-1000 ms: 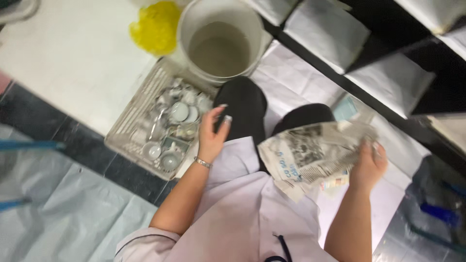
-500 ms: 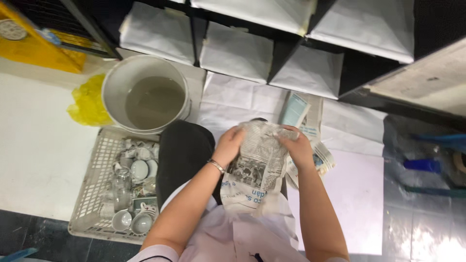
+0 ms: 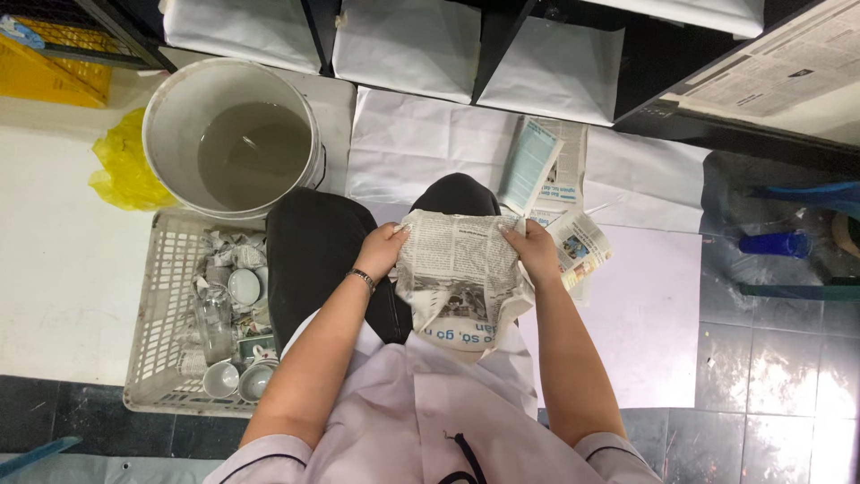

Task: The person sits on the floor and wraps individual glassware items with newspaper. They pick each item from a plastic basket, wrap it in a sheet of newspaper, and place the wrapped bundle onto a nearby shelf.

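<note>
Gripping a sheet of newspaper (image 3: 459, 278) at both upper corners, the person holds it spread over the lap, and it hangs down across the white shirt. Left hand (image 3: 383, 251) has its grip clenched on the paper's left edge, a bracelet (image 3: 362, 279) showing at the wrist; right hand (image 3: 534, 251) is clamped on the right edge, fingers curled over the top. Whether anything sits wrapped inside the sheet, I cannot tell. Just beyond the right hand, more newspapers (image 3: 557, 193) lie in a loose pile on white paper (image 3: 430, 148) spread over the floor. Off to the left, a white plastic basket (image 3: 166, 305) rests on the floor, loaded with small cups and glassware, some bundled in newsprint. Touching its far edge stands a white bucket (image 3: 175, 108) holding murky grey water, and a crumpled yellow bag (image 3: 125, 170) lies beside that. Dark shelving lined with white paper (image 3: 408, 40) runs along the top
</note>
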